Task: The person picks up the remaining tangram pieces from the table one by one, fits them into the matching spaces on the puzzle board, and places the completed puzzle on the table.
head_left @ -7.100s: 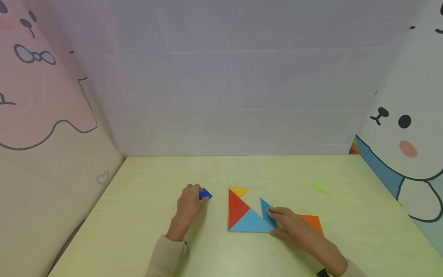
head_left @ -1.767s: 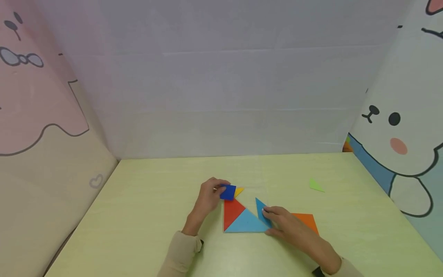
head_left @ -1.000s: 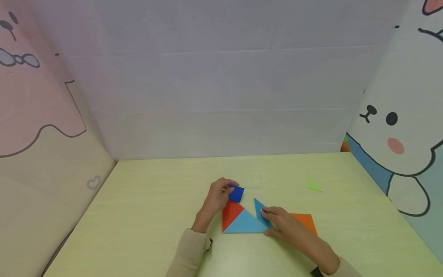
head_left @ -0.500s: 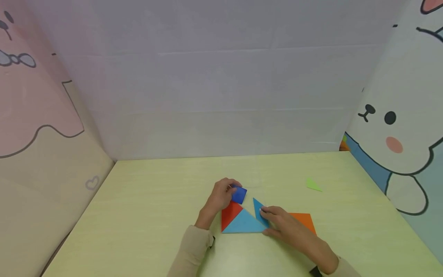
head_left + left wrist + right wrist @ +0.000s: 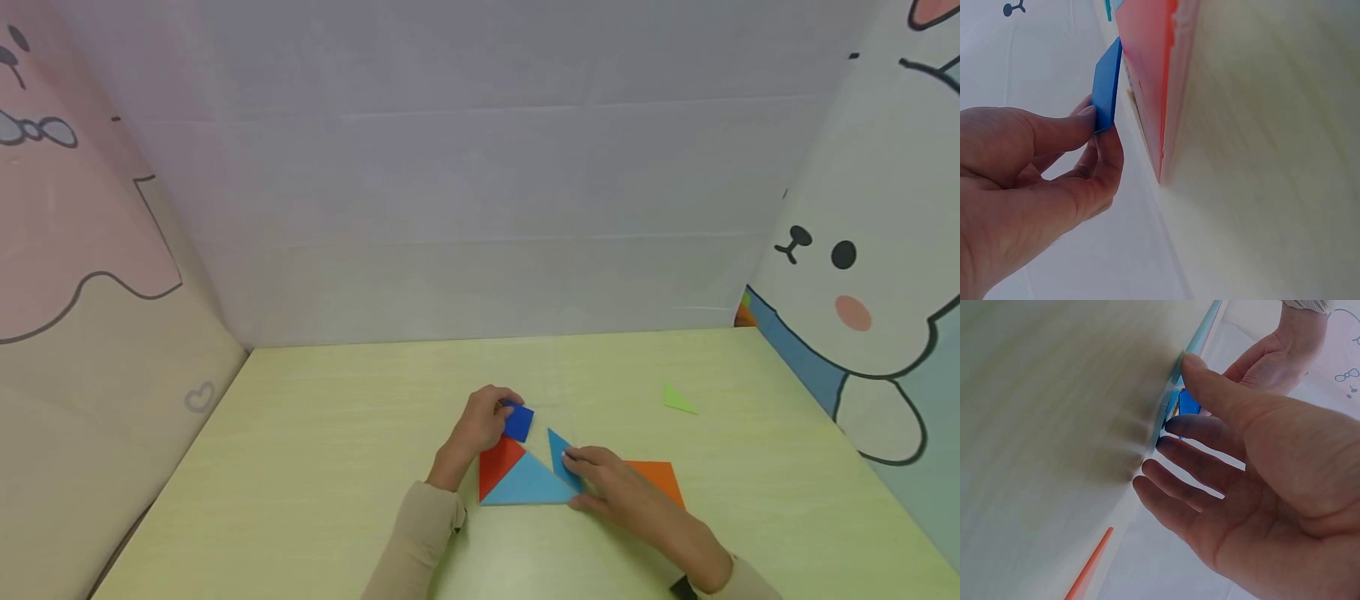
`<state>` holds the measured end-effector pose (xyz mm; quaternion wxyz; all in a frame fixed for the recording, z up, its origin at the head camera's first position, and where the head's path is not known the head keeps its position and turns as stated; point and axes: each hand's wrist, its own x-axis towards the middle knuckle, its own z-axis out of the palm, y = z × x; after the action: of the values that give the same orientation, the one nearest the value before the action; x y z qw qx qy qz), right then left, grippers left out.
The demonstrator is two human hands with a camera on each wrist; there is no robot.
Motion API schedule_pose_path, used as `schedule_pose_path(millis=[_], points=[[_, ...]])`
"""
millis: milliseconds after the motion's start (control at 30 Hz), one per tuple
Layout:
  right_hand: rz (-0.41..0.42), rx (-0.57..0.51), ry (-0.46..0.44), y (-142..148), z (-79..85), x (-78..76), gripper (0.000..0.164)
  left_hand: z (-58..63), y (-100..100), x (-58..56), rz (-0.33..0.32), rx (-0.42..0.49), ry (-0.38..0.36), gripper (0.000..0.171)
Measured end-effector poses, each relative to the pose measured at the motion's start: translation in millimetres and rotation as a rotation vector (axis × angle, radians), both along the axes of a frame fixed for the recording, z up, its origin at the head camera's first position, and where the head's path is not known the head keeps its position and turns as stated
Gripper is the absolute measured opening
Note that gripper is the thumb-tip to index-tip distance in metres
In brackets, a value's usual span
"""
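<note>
In the head view my left hand (image 5: 480,421) pinches a dark blue square tangram piece (image 5: 519,423) between thumb and fingers. It is tilted close above the red triangle (image 5: 498,467), as the left wrist view shows. The red triangle and a large light blue triangle (image 5: 528,485) lie side by side, making the lower left of a square. My right hand (image 5: 618,487) rests at the right, fingers nearly straight, fingertips on a smaller blue triangle (image 5: 561,460) and thumb at the light blue triangle's right corner. The left hand and blue square hide what lies beneath them.
An orange piece (image 5: 660,479) lies partly under the right forearm. A light green triangle (image 5: 678,400) lies farther back on the right of the pale table (image 5: 337,433). A plain white sheet (image 5: 480,208) stands behind the table, with printed cartoon panels at both sides.
The left hand has carried the blue square rightward from the bare table to above the red triangle, turning it and covering the yellow triangle. The right hand has stayed on the smaller blue triangle.
</note>
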<state>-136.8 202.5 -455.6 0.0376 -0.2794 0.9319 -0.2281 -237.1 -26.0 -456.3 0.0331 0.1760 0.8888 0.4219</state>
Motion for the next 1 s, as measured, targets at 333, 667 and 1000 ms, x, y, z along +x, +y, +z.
schedule_pose_path(millis=[333, 667, 1000], points=[[0.006, 0.001, -0.001, 1, 0.6, -0.9, 0.053, 3.2, 2, -3.6, -0.037, -0.004, -0.004, 0.021], [0.009, -0.006, -0.008, -1, 0.7, -1.0, 0.054, 0.1, 7, -7.3, -0.031, -0.038, -0.015, 0.021], [0.02, -0.016, -0.005, 0, -0.3, -1.5, 0.055, -1.9, 11, -3.3, -0.032, -0.076, -0.003, 0.017]])
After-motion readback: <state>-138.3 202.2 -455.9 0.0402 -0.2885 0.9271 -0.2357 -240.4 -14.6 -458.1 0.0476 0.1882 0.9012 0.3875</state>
